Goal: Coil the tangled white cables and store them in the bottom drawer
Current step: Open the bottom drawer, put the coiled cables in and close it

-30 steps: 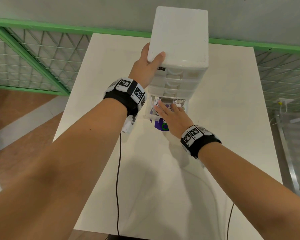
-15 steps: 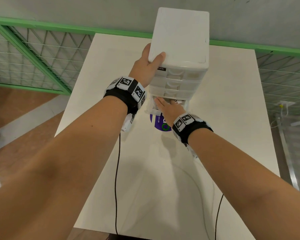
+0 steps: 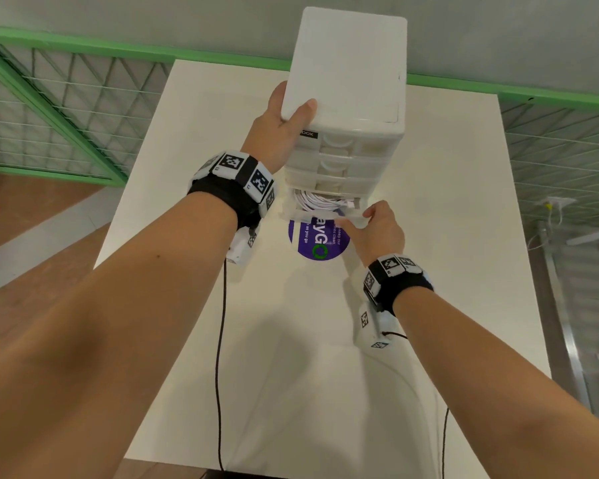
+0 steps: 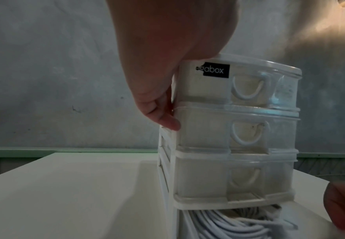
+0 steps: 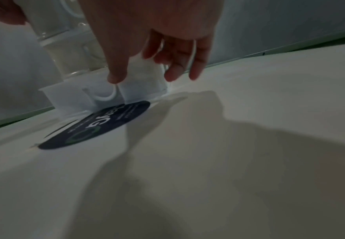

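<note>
One drawer unit (image 3: 346, 70) is standing on one table (image 3: 446, 236), and it is showing four drawers: three shut, and one, the bottom drawer (image 3: 293, 213), sitting open. One coil of white cables (image 3: 317, 201) is lying in it; the strands are too bunched to count. One round sticker (image 3: 317, 242) is showing. Two hands are working, each wearing one wristband.

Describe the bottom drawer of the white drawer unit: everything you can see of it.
The bottom drawer is translucent whitish plastic with a curved pull handle moulded into its front. It is the lowest of four and the only one pulled out, partly open over a round purple sticker on the table. Coiled white cables lie inside. The right hand holds its front right edge; the left hand grips the unit's top corner.
</note>
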